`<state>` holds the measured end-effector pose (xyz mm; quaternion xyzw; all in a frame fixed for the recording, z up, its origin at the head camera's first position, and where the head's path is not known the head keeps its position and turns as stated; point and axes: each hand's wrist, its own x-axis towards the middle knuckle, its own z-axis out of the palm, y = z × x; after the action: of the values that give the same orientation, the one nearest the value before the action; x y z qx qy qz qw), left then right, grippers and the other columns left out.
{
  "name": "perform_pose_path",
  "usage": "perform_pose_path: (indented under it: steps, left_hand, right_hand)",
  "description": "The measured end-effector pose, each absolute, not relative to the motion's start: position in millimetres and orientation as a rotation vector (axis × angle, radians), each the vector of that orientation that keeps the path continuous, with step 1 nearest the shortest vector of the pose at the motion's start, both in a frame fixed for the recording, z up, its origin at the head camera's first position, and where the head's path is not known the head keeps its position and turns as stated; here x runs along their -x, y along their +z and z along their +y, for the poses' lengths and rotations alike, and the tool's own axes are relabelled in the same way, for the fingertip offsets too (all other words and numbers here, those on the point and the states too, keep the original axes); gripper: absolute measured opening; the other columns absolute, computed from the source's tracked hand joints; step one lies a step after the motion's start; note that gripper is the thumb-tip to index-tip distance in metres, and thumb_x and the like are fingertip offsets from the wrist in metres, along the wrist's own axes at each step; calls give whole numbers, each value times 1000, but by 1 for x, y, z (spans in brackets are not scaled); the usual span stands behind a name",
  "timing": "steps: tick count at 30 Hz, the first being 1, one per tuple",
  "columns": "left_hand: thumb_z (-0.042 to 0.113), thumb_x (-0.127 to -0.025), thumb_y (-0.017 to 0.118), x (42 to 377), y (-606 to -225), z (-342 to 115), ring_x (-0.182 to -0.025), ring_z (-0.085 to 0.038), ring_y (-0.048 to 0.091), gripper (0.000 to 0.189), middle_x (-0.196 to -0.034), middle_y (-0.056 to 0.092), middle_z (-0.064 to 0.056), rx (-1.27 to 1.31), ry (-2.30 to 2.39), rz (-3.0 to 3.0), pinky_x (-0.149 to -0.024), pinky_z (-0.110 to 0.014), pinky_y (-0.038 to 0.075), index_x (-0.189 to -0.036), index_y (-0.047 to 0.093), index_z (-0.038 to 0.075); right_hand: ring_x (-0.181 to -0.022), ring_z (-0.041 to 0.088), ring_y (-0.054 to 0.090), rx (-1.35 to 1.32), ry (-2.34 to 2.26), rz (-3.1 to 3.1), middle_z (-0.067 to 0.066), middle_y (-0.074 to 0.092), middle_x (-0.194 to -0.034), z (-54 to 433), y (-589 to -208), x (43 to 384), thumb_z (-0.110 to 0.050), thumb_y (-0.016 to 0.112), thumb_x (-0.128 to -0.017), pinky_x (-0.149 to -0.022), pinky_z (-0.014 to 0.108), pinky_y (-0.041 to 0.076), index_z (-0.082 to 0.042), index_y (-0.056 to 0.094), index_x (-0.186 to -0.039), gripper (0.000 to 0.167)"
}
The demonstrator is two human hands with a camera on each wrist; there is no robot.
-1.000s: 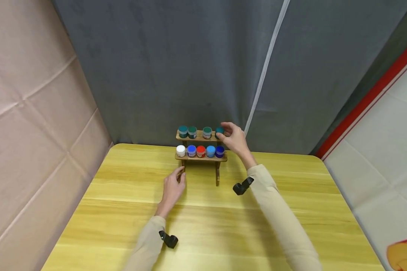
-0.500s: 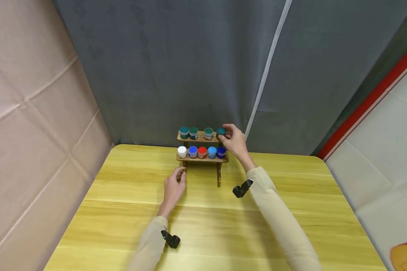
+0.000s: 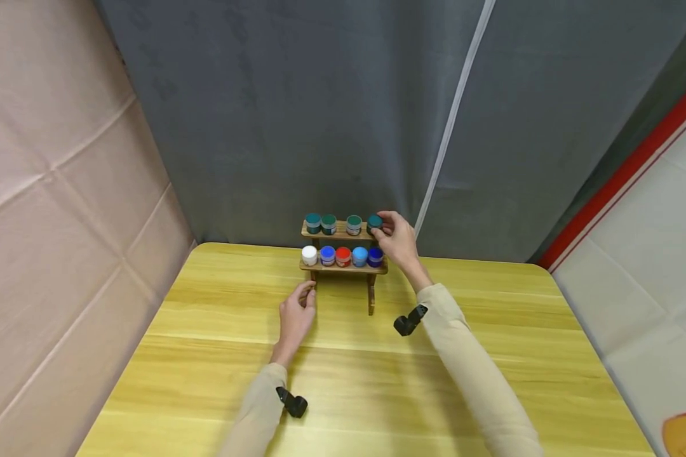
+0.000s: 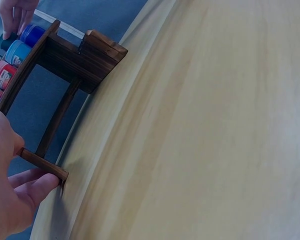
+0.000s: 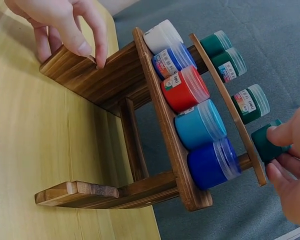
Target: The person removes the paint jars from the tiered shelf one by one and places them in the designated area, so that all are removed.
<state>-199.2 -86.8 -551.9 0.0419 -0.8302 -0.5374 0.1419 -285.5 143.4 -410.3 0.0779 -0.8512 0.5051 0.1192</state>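
Observation:
A two-tier wooden rack (image 3: 344, 267) with small paint jars stands at the table's back edge. My right hand (image 3: 400, 242) pinches a dark teal paint jar (image 5: 266, 142) between thumb and fingers, at the right end of the upper shelf. My left hand (image 3: 297, 313) grips the rack's left leg (image 4: 46, 165) low down, thumb and fingers on either side. On the lower shelf sit a white jar (image 5: 162, 36), a violet-blue jar (image 5: 173, 61), a red jar (image 5: 184, 90), a light blue jar (image 5: 200, 125) and a dark blue jar (image 5: 210, 165). Green jars (image 5: 250, 103) share the upper shelf.
The yellow wood-grain table (image 3: 343, 381) runs up to a grey curtain (image 3: 274, 127) just behind the rack. A pale cloth wall (image 3: 63, 222) is at the left, a white panel with a red border (image 3: 634, 171) at the right.
The right hand keeps its pinch on the teal jar at the shelf's end, and the left hand stays at the rack's leg. The head view has shifted slightly.

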Motion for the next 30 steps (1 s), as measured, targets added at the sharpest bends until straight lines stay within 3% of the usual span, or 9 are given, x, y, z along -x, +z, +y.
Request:
perform_pose_path:
  steps: [18, 30]
  left_hand:
    - [12, -105, 63, 200, -552, -87, -111, -36, 75, 28, -123, 76, -21, -112, -1581, -2382, -93, -50, 68, -131, 72, 7]
    - [13, -105, 63, 200, -552, -86, -110, -36, 76, 28, -123, 77, -20, -117, -1578, -2378, -91, -50, 69, -131, 73, 8]
  right_hand:
    - [-122, 40, 67, -183, 1433, -2330, 26, 63, -132, 156, -405, 288, -1, 68, -101, -112, 46, 59, 7, 61, -136, 37]
    - [-119, 38, 67, -120, 1425, -2264, 26, 64, -128, 175, -408, 289, -1, 70, -99, -108, 45, 62, 7, 62, -135, 37]
